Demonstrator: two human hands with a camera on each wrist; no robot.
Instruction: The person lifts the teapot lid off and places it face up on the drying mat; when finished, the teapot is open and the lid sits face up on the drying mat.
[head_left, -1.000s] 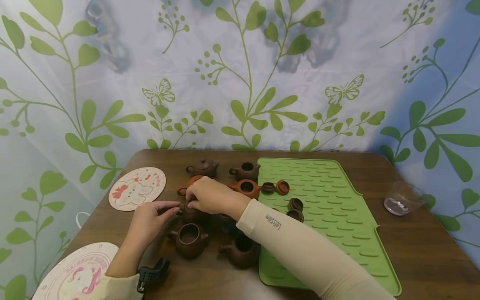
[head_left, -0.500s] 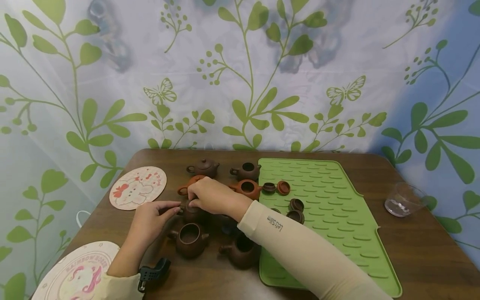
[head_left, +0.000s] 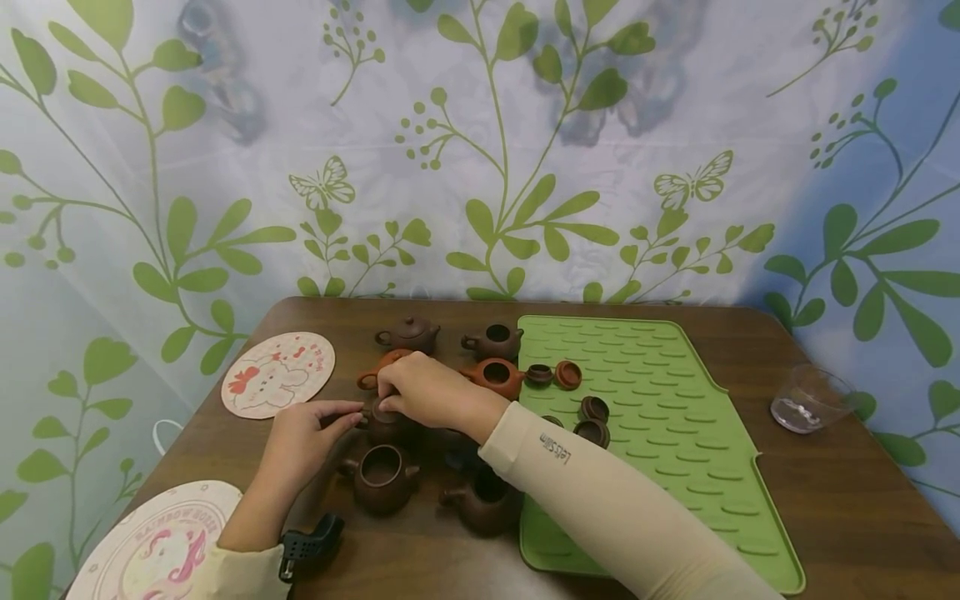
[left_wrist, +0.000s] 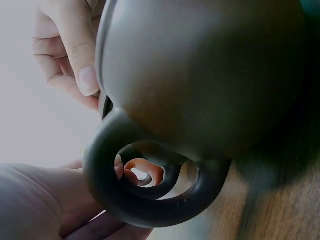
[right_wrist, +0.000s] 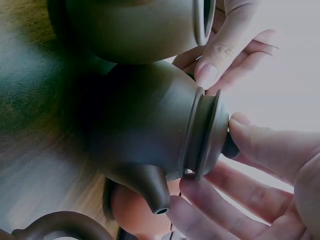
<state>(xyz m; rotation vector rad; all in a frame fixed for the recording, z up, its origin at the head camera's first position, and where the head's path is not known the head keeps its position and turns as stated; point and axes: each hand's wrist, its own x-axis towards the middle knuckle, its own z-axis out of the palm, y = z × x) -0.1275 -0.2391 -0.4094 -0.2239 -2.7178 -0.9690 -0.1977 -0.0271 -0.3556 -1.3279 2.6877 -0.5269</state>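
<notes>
Head view: brown teapot (head_left: 392,432) at abt 7 o'clock on the table (head_left: 408,567), L hand (head_left: 306,433) clamped on its handle (head_left: 366,417), R hand (head_left: 431,390) pinching the lid (right_wrist: 216,137) at its mouth. Another brown pot (head_left: 384,492) at 6 o'clock from it, green mat (head_left: 682,446) at 3.

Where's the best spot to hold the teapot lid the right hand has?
Probably its little knob, pinched from above. The knob sticks up from the lid, on the side away from the teapot, so fingers there should leave the lid's underside free.
</notes>
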